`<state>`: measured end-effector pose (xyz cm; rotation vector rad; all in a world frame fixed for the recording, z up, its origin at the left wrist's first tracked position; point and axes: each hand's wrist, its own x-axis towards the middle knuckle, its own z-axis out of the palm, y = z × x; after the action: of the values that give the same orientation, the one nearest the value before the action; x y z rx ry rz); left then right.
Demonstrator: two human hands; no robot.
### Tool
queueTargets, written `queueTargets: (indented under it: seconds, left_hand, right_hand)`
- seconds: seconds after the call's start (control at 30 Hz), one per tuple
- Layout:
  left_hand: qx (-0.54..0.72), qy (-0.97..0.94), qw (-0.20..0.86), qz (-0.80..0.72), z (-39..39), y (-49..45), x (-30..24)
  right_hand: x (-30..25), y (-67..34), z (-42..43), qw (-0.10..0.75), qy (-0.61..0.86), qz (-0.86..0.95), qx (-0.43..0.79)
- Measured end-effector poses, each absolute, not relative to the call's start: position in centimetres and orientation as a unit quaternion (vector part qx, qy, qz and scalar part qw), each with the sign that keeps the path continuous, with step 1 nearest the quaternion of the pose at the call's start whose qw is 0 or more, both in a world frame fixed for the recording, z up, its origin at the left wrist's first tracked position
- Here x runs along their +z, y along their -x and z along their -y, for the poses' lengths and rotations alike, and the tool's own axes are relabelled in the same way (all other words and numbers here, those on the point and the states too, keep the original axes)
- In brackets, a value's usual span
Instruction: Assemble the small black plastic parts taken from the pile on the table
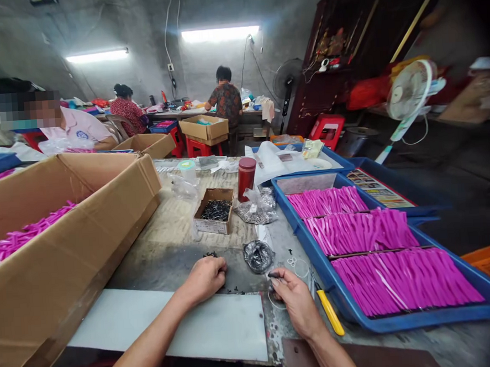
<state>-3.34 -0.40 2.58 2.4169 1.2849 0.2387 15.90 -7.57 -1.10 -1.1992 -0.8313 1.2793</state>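
Observation:
My left hand (pixel 206 278) rests on the dark tabletop just beyond a white sheet (pixel 220 324). Its fingers are curled in; anything inside them is hidden. Tiny black pieces (pixel 210 254) lie scattered beside its knuckles. My right hand (pixel 294 298) is closed in a pinch, with dark fingertips, around something too small to name. Just past it stands a small round container lined with black plastic (pixel 258 256). Thin pale loops (pixel 300 267) and a yellow-handled tool (pixel 331 312) lie to the right of that hand.
A large cardboard box (pixel 118 213) of magenta pieces stands at left. Ahead are a small carton (pixel 212 225) of black parts, a red canister (pixel 247 178) and a plastic bag (pixel 258 207). At right, a blue tray (pixel 386 324) holds rows of magenta strips (pixel 408 278). Several people sit beyond.

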Motion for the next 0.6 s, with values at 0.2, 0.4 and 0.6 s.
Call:
queueTargets:
  seconds: [0.2, 0.4, 0.6]
  left_hand:
    - [0.209, -0.795, 0.295, -0.487, 0.2, 2.1, 2.2]
    - [0.266, -0.777, 0.349, -0.452, -0.2, 0.8, 1.6]
    - [0.297, -0.774, 0.355, -0.432, -0.3, 0.2, 0.4]
  right_hand:
    - [-0.1, -16.5, 5.6, 0.535, 0.563, 0.435, 0.456]
    - [0.2, -16.5, 2.8, 0.337, 0.624, 0.668, 0.228]
    - [-0.4, -15.9, 1.0, 0.104, 0.615, 0.776, 0.095]
